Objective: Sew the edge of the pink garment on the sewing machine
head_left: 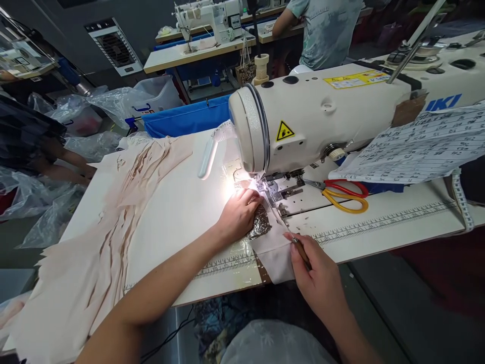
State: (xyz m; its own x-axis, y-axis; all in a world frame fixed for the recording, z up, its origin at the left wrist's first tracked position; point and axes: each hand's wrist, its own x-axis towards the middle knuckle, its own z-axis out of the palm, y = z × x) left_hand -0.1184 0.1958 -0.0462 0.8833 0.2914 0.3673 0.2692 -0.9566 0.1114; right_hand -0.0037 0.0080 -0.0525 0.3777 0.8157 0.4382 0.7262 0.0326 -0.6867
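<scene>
A white sewing machine (303, 121) stands over the table, its lamp lighting the needle area. Beside the presser foot, my left hand (239, 210) has its fingers bent together at the upper end of a pale fabric piece (276, 255); what lies under the fingertips is hidden. My right hand (318, 273) is closed around the wooden handle of a thin pointed tool (302, 253). The tool's metal shaft points up and left along the fabric, towards the needle area. The fabric hangs slightly over the table's front edge.
Layered pale pink fabric (102, 242) covers the table's left side. Red-and-yellow scissors (344, 194) lie right of the needle area. A printed cloth (424, 146) drapes at the right. Behind are a seated person (328, 30), another sewing machine (212, 23) and plastic bags (117, 103).
</scene>
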